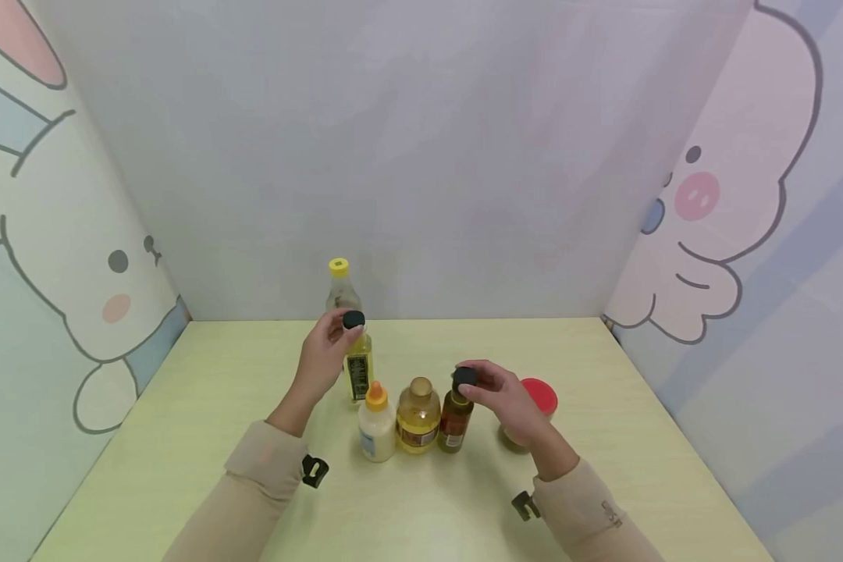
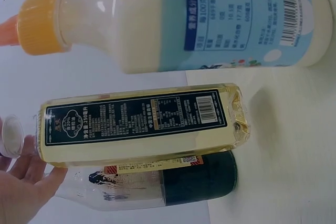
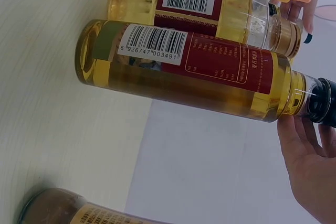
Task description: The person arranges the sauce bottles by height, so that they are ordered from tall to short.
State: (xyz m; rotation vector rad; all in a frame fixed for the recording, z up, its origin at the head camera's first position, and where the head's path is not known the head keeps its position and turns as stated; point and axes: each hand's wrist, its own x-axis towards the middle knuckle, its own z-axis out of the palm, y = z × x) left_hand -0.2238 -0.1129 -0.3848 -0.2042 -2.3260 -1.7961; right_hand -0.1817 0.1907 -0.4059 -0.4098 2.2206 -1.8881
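My left hand (image 1: pixel 321 353) grips the neck of a square, clear bottle of yellow oil (image 1: pixel 359 375) just below its black cap. In the left wrist view this oil bottle (image 2: pixel 136 124) shows a black label, and fingers curl round its neck. My right hand (image 1: pixel 503 396) holds a slimmer bottle of amber oil (image 1: pixel 455 421) by its black cap and neck. A red label with a barcode faces the right wrist view on this amber bottle (image 3: pixel 194 72). Both bottles stand upright. Between them are a white squeeze bottle (image 1: pixel 377 433) with an orange tip and a round oil bottle (image 1: pixel 418 417) with a gold cap.
Behind my left hand stands a tall clear bottle (image 1: pixel 342 293) with a yellow cap. A jar with a red lid (image 1: pixel 539 396) sits right of the amber bottle, partly behind my right hand. The pale wooden table (image 1: pixel 604 468) meets cartoon-printed curtains at the back and sides.
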